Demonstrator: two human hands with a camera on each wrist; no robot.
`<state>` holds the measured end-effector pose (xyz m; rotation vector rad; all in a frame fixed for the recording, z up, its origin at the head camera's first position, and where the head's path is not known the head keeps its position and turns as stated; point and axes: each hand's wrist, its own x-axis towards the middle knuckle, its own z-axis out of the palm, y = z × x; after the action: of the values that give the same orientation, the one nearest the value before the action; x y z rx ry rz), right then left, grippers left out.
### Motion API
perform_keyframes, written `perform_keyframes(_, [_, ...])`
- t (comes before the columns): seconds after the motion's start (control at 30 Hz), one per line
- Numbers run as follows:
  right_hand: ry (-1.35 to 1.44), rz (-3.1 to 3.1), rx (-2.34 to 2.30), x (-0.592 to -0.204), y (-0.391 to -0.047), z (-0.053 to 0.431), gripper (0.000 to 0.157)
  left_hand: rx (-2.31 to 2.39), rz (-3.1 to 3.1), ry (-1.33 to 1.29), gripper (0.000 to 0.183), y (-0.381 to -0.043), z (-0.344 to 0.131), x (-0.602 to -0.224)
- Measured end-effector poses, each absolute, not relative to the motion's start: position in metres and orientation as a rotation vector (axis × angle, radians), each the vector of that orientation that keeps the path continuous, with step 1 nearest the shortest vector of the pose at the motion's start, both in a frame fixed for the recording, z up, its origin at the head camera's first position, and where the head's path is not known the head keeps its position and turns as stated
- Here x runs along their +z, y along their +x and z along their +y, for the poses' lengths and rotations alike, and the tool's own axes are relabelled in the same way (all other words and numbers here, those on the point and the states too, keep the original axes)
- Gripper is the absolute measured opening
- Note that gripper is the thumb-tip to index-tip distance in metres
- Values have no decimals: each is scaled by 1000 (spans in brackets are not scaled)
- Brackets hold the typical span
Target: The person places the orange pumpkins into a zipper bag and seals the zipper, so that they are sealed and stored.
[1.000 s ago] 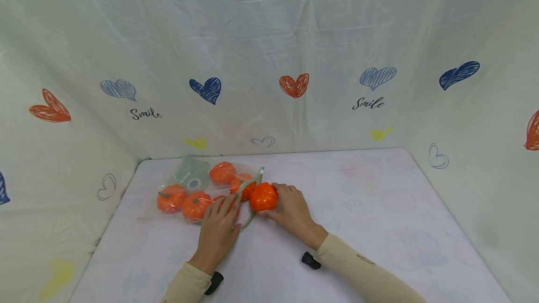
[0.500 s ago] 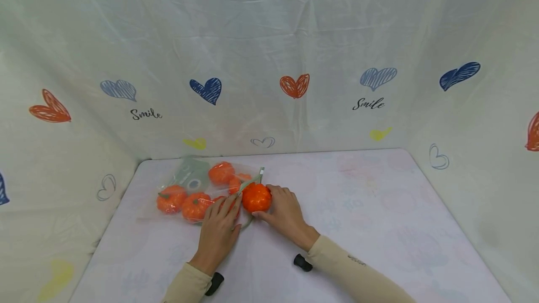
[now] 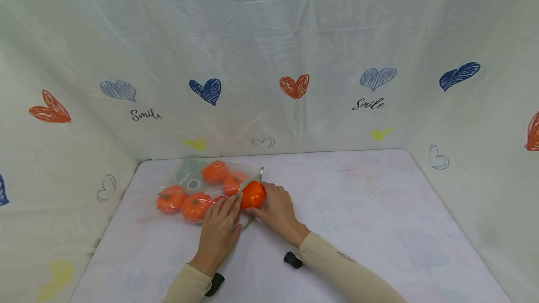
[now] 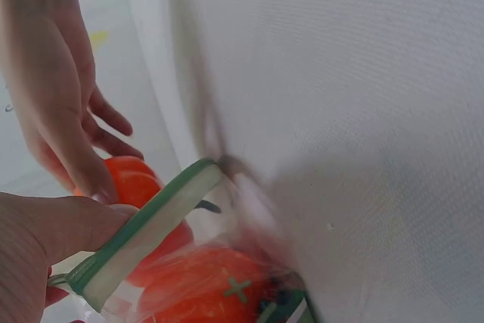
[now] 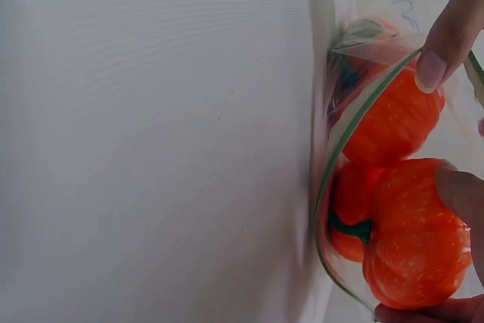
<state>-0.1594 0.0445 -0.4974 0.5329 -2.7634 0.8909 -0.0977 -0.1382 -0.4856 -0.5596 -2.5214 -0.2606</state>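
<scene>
A clear zip bag [image 3: 188, 170] with a green-edged mouth [image 4: 155, 232] lies at the table's back left, several small orange pumpkins inside. My left hand [image 3: 217, 235] pinches the near edge of its mouth, the thumb [image 5: 442, 62] over the rim in the right wrist view. My right hand [image 3: 279, 212] holds a toy-like orange pumpkin [image 3: 253, 194] with a green stem [image 5: 352, 228], thumb and fingers on opposite sides. This pumpkin is at the bag's opening, right beside the left fingertips. Part of one bagged pumpkin is hidden under the left hand.
The white patterned table [image 3: 358, 228] extends to the right and front of the hands. Behind it hangs a pale cloth [image 3: 328, 36] printed with hearts. A black wrist device [image 3: 293, 260] sits under the right forearm, another [image 3: 215, 285] beside the left sleeve.
My right hand has moved left with its pumpkin, into the bag's mouth. Two pumpkins at the back of the bag have shifted left. My left hand has stayed in place.
</scene>
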Motion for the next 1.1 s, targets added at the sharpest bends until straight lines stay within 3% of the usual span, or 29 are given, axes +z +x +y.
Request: perform_keyframes(1.1, [391,-2808,709,-505,-166,30,85,-275,-2502,-554,93,-97,-139,-487])
